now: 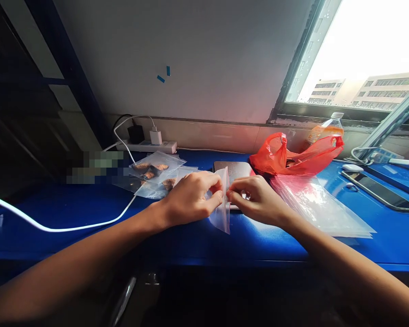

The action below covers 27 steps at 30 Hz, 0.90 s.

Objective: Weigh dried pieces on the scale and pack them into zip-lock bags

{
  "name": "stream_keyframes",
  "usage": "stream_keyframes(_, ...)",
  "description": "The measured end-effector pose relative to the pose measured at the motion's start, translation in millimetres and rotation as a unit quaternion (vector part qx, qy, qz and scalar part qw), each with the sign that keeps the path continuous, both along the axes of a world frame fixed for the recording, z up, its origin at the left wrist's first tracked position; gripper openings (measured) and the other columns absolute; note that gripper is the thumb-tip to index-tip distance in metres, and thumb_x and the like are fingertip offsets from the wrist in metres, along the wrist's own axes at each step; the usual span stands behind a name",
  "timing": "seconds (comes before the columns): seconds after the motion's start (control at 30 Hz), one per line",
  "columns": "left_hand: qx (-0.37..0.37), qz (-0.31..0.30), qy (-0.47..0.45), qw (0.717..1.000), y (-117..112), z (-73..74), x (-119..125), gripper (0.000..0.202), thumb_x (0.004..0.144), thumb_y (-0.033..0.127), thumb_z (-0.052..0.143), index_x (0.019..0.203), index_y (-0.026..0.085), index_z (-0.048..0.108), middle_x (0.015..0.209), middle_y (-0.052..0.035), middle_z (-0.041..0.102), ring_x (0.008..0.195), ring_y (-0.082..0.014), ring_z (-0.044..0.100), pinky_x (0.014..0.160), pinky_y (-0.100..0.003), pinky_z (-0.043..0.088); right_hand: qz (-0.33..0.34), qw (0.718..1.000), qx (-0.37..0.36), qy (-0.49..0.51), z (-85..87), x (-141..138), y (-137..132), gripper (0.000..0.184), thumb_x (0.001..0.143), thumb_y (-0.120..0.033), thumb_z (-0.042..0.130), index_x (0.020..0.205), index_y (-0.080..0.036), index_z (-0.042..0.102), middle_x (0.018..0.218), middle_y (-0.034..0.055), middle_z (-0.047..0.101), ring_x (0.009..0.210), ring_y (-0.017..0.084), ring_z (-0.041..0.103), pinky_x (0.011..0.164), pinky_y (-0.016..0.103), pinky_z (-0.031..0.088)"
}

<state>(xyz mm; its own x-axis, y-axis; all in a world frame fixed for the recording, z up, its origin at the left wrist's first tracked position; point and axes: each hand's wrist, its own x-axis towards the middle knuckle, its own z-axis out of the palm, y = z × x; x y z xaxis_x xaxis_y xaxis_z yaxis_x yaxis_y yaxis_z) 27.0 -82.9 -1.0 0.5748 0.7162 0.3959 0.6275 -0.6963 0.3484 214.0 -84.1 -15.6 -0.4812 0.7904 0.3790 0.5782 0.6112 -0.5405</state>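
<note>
My left hand (197, 196) and my right hand (255, 197) meet over the blue table. Between them a clear plastic bag (221, 221) hangs upright, its sides pinched in the closed fingers of both hands. Whether the bag holds anything is hard to tell. Just behind my hands lies a flat silver device (236, 168), partly covered by the right hand. Left of my left hand, several clear bags (157, 160) with brown lumps inside are piled up. Right of my right hand is a stack of flat clear bags (327, 209).
A red plastic bag (300, 159) with something brown inside stands behind the stack, before a bottle of orange drink (327, 129). A phone (381, 190) and an earbud case (352, 168) lie at right. A white cable (71, 227) runs across the left side from a power strip (167, 146).
</note>
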Motion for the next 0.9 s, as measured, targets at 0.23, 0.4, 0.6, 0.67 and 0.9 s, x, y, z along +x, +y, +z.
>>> stream_keyframes(0.23, 0.013, 0.062, 0.03, 0.998, -0.7, -1.3, 4.5, 0.013, 0.081, 0.021, 0.049, 0.075, 0.017, 0.059, 0.076, -0.002, 0.064, 0.07, -0.0158, 0.056, 0.063, -0.027, 0.039, -0.032, 0.999, 0.013, -0.021, -0.6, -3.3, -1.4, 0.016, 0.071, -0.015, 0.047, 0.055, -0.015, 0.051, 0.053, -0.0033, 0.045, 0.05, 0.006, 0.036, 0.05, 0.022, 0.025)
stream_keyframes(0.4, -0.002, 0.081, 0.031, 0.996, -3.8, 0.1, 8.5, 0.014, 0.08, 0.021, 0.048, 0.077, 0.018, 0.062, 0.08, -0.0026, 0.066, 0.072, -0.0169, 0.058, 0.064, -0.028, 0.039, -0.054, 0.997, 0.019, -0.043, -1.6, -5.8, -2.3, 0.018, 0.071, -0.019, 0.047, 0.055, -0.015, 0.052, 0.053, -0.001, 0.049, 0.051, 0.008, 0.04, 0.052, 0.023, 0.026)
stream_keyframes(0.6, 0.001, 0.122, 0.009, 0.993, 4.6, 1.9, 1.8, 0.015, 0.081, 0.022, 0.047, 0.075, 0.018, 0.06, 0.074, -0.0021, 0.065, 0.07, -0.0173, 0.059, 0.064, -0.029, 0.04, -0.129, 0.988, 0.062, -0.066, 2.4, 2.3, 3.4, 0.022, 0.071, -0.023, 0.049, 0.05, -0.016, 0.05, 0.051, -0.0002, 0.049, 0.05, 0.008, 0.04, 0.053, 0.024, 0.025)
stream_keyframes(0.67, 0.0, 0.131, 0.001, 0.991, 8.0, 2.3, -1.3, 0.016, 0.082, 0.024, 0.048, 0.074, 0.018, 0.06, 0.073, -0.0017, 0.065, 0.069, -0.0175, 0.058, 0.063, -0.029, 0.04, -0.156, 0.983, 0.058, -0.073, 4.2, 6.0, 6.6, 0.024, 0.072, -0.026, 0.05, 0.05, -0.016, 0.05, 0.049, -0.0001, 0.049, 0.049, 0.009, 0.041, 0.053, 0.024, 0.026)
stream_keyframes(0.9, 0.059, 0.073, 0.006, 0.996, 6.1, -2.0, 0.1, 0.012, 0.08, 0.022, 0.051, 0.071, 0.017, 0.057, 0.074, -0.0023, 0.063, 0.074, -0.0177, 0.057, 0.067, -0.029, 0.041, -0.189, 0.968, 0.145, -0.074, -7.2, -2.2, 3.8, 0.015, 0.08, -0.027, 0.052, 0.089, -0.018, 0.06, 0.073, 0.0023, 0.062, 0.061, 0.013, 0.054, 0.055, 0.024, 0.032)
